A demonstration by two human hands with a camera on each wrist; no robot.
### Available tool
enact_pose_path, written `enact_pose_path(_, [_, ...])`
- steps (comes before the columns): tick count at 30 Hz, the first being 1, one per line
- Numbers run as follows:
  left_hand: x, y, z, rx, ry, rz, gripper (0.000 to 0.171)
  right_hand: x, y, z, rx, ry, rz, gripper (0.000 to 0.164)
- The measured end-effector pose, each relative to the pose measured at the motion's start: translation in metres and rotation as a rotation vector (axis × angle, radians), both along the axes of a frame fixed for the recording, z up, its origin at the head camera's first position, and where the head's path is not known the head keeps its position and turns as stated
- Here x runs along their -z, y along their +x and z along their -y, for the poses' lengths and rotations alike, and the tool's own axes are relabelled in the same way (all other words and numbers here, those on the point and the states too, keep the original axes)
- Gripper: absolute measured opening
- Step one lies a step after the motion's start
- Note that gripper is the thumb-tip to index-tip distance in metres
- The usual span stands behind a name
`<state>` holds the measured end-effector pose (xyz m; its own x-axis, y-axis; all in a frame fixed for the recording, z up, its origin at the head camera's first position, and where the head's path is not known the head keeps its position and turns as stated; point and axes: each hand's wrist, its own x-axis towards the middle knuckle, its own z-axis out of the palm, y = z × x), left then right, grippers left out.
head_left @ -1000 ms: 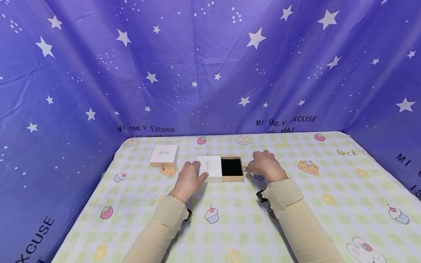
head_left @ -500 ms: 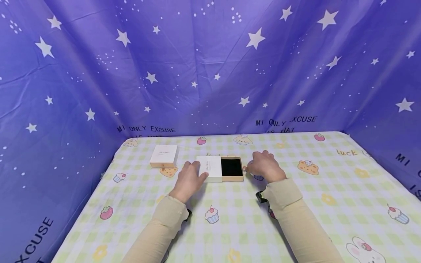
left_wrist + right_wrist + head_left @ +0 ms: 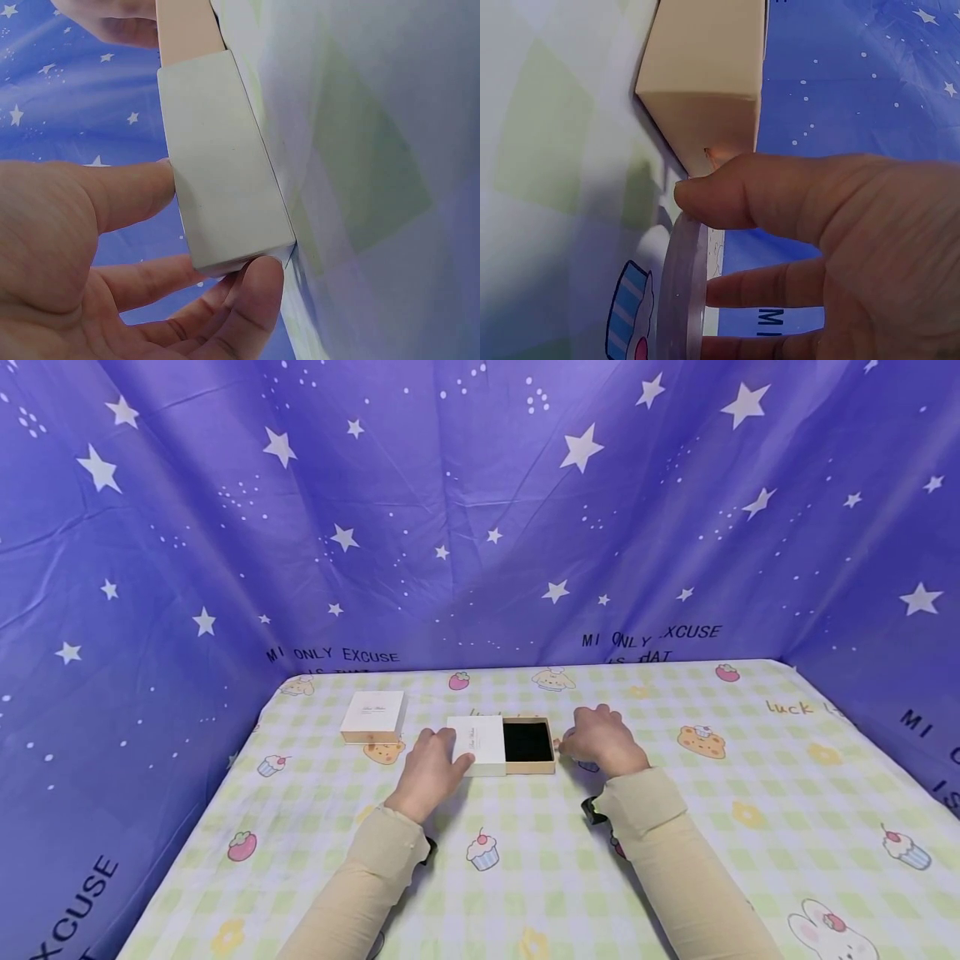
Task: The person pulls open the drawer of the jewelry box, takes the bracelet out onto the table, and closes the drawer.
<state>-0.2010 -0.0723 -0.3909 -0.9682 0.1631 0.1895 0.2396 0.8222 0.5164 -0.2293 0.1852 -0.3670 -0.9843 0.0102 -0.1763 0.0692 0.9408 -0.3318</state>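
Flat white cardboard box, one, on check-clothed desk, with black-lined tan drawer half-drawn. Gripped by fingers of left hand, pinched at small tan tab by those of right hand. Leftward, apart: one matching closed box. Rightward: wide room to desk edge.

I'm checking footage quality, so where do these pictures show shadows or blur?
Head view: fairly sharp, with a shadow along the right sleeve. Left wrist view: tablecloth soft and blurred, box sharper. Right wrist view: broad shadow on the tablecloth by the right hand.
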Motion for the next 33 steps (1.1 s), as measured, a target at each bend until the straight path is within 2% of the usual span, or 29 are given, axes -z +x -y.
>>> enact_pose_path(12, [-0.0005,-0.0004,-0.0005,-0.001,-0.001,0.008,0.042,0.0007,-0.0001,0.0003,-0.009,0.016,-0.003,0.028])
enact_pose_path(23, [-0.0013,0.0008,0.0008,0.0,0.006,0.001,0.036,0.0051,-0.0017,0.0027,-0.012,0.037,-0.013,0.029])
enact_pose_path(33, [-0.0008,0.0002,-0.0002,0.003,0.01,0.007,0.042,0.0052,0.0004,0.0038,0.001,0.033,0.002,0.029])
